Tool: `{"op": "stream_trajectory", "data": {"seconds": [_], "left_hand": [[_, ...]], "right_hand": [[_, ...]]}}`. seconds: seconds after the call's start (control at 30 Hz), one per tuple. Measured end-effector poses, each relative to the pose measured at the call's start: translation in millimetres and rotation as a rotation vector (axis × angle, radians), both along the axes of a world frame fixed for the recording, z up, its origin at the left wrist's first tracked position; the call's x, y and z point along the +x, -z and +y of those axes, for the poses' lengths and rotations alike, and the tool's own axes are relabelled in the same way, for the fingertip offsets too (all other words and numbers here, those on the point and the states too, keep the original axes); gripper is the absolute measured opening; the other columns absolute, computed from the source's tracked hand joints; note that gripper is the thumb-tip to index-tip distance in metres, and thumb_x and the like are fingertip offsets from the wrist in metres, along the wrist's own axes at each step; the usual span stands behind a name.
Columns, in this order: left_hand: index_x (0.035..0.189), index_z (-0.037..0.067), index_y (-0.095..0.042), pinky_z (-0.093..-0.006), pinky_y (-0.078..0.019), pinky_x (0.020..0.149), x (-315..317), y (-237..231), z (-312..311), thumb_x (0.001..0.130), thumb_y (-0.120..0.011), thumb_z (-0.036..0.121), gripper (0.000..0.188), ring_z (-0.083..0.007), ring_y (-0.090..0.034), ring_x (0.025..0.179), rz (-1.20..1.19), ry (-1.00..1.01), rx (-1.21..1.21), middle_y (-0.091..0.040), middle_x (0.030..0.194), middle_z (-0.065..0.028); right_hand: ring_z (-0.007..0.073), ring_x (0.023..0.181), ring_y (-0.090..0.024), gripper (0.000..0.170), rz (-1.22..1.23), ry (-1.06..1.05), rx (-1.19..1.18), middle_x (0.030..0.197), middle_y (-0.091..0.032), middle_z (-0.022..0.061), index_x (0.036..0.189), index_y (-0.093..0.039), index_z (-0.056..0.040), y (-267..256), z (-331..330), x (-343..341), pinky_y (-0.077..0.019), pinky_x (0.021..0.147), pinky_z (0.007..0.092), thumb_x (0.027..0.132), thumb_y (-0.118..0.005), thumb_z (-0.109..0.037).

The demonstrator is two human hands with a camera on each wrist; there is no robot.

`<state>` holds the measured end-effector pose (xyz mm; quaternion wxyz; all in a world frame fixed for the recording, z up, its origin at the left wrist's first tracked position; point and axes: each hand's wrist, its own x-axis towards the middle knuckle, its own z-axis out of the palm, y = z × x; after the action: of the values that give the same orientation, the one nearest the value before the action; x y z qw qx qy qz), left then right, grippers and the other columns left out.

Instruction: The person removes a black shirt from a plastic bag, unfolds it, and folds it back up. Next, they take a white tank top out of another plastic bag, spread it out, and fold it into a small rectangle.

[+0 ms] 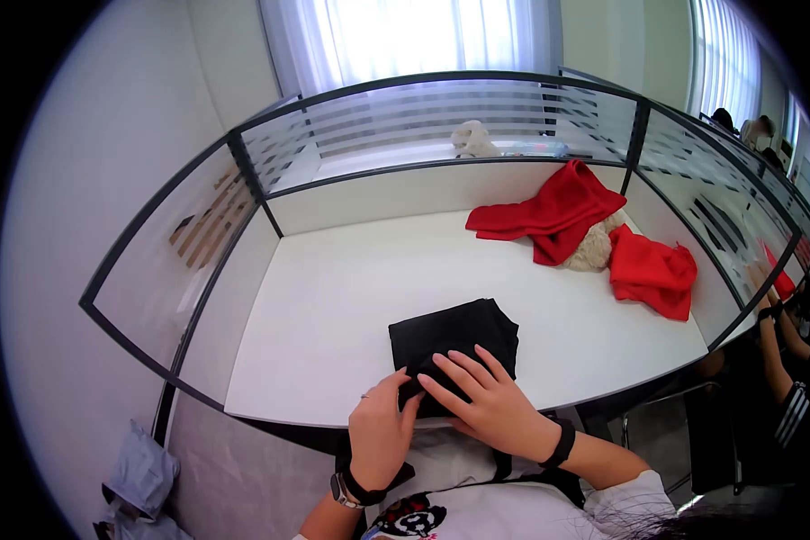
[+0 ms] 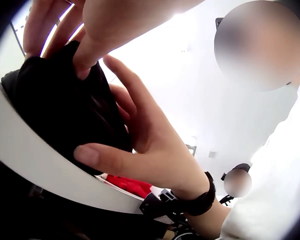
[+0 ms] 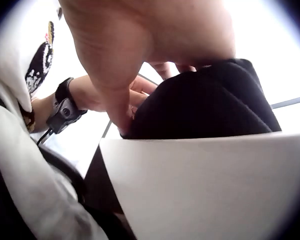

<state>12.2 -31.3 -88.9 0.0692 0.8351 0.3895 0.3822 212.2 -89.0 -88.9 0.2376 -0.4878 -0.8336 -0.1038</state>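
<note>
A folded black cloth (image 1: 454,328) lies at the front edge of the white table, its near part bunched up into a raised fold. My left hand (image 1: 381,427) pinches the left side of that fold between thumb and fingers. From the right, my right hand (image 1: 490,409) rests on the cloth with its fingers spread and fairly straight. In the left wrist view the right thumb (image 2: 92,156) lies along the near side of the black cloth (image 2: 55,110). The right wrist view shows the cloth (image 3: 205,102) standing up in a rounded heap at the table edge, beneath the hand.
Toward the back right, a red cloth (image 1: 558,211) lies over a beige fluffy thing (image 1: 594,247), with a second red cloth (image 1: 652,270) beside it. Dark-framed partitions (image 1: 450,76) enclose the white table (image 1: 315,315). A pale bag (image 1: 142,468) sits low at the left.
</note>
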Motion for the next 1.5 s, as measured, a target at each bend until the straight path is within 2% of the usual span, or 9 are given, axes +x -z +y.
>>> {"op": "stream_trajectory", "data": {"seconds": [0.27, 0.53, 0.8, 0.83, 0.97, 1.03, 1.2, 1.47, 1.5], "left_hand": [[0.101, 0.000, -0.053, -0.0292, -0.0561, 0.062, -2, 1, 10, 0.088, -0.069, -0.008, 0.023, -0.0241, -0.073, 0.082, -0.317, 0.137, -0.503, -0.064, 0.117, -0.0132], [0.108, 0.001, -0.055, -0.0344, -0.0620, 0.090, -21, 0, 3, 0.085, -0.075, -0.003, 0.031, -0.0230, -0.062, 0.114, -0.212, 0.285, -0.521, -0.050, 0.126, -0.0117], [0.098, -0.003, -0.061, -0.0310, -0.0594, 0.083, -23, 7, 14, 0.078, -0.076, -0.009, 0.025, -0.0213, -0.067, 0.090, -0.245, 0.277, -0.391, -0.061, 0.098, -0.0111], [0.098, -0.003, -0.061, -0.0310, -0.0594, 0.083, -21, 7, 12, 0.078, -0.076, -0.009, 0.025, -0.0213, -0.067, 0.090, -0.246, 0.278, -0.392, -0.061, 0.098, -0.0111], [0.085, -0.001, -0.054, -0.0353, -0.0499, 0.063, -18, 8, 2, 0.082, -0.073, -0.007, 0.021, -0.0277, -0.060, 0.072, -0.171, 0.180, -0.168, -0.053, 0.084, -0.0121], [0.080, 0.001, -0.047, -0.0398, -0.0415, 0.055, -16, 9, -3, 0.083, -0.070, -0.008, 0.025, -0.0310, -0.052, 0.062, -0.137, 0.193, -0.099, -0.048, 0.078, -0.0121], [0.090, 0.002, -0.053, -0.0366, -0.0445, 0.057, -13, 18, -5, 0.083, -0.069, -0.008, 0.021, -0.0289, -0.054, 0.062, -0.117, 0.207, 0.005, -0.051, 0.079, -0.0117], [0.098, 0.001, -0.059, -0.0243, -0.0461, 0.062, -16, 16, -4, 0.084, -0.062, -0.013, 0.019, -0.0132, -0.056, 0.072, -0.353, 0.226, -0.309, -0.052, 0.093, -0.0069], [0.097, 0.000, -0.060, -0.0229, -0.0455, 0.061, -17, 18, -4, 0.086, -0.061, -0.013, 0.018, -0.0111, -0.055, 0.072, -0.358, 0.259, -0.359, -0.051, 0.093, -0.0059]], "right_hand": [[0.0340, 0.134, -0.050, 0.068, -0.039, 0.056, 0.058, 0.151, -0.048, 0.0178, 0.153, -0.047, -0.0126, -2, 3, -5, -0.0390, 0.113, 0.0495, 0.086, -0.062, -0.010], [0.0325, 0.128, -0.054, 0.067, -0.030, 0.073, 0.058, 0.141, -0.055, 0.0177, 0.150, -0.050, -0.0119, 6, 3, -4, -0.0410, 0.110, 0.0460, 0.084, -0.064, -0.009], [0.0334, 0.125, -0.056, 0.067, -0.011, 0.096, 0.037, 0.140, -0.057, 0.0184, 0.149, -0.052, -0.0130, 2, 2, -5, -0.0425, 0.109, 0.0448, 0.083, -0.064, -0.009], [0.0321, 0.130, -0.053, 0.090, 0.004, 0.109, 0.015, 0.145, -0.052, 0.0148, 0.150, -0.050, -0.0158, 6, 3, -5, -0.0413, 0.111, 0.0444, 0.066, -0.083, -0.010], [0.0319, 0.130, -0.053, 0.090, 0.002, 0.104, 0.013, 0.145, -0.052, 0.0145, 0.150, -0.050, -0.0166, 5, 2, -4, -0.0428, 0.110, 0.0438, 0.066, -0.082, -0.009], [0.0335, 0.124, -0.057, 0.071, 0.013, 0.091, 0.022, 0.139, -0.057, 0.0183, 0.149, -0.052, -0.0135, 3, 1, -4, -0.0450, 0.107, 0.0436, 0.079, -0.066, -0.006], [0.0332, 0.123, -0.057, 0.072, 0.056, 0.085, 0.034, 0.139, -0.057, 0.0176, 0.148, -0.054, -0.0144, 4, 0, -5, -0.0466, 0.105, 0.0434, 0.078, -0.066, -0.004], [0.0311, 0.129, -0.054, 0.092, 0.037, 0.135, 0.006, 0.141, -0.055, 0.0129, 0.149, -0.052, -0.0182, 8, 0, 2, -0.0442, 0.110, 0.0436, 0.063, -0.080, -0.003], [0.0322, 0.130, -0.054, 0.071, -0.022, 0.132, -0.034, 0.141, -0.056, 0.0164, 0.149, -0.051, -0.0147, 2, -2, 5, -0.0409, 0.113, 0.0463, 0.082, -0.071, -0.013]]}}
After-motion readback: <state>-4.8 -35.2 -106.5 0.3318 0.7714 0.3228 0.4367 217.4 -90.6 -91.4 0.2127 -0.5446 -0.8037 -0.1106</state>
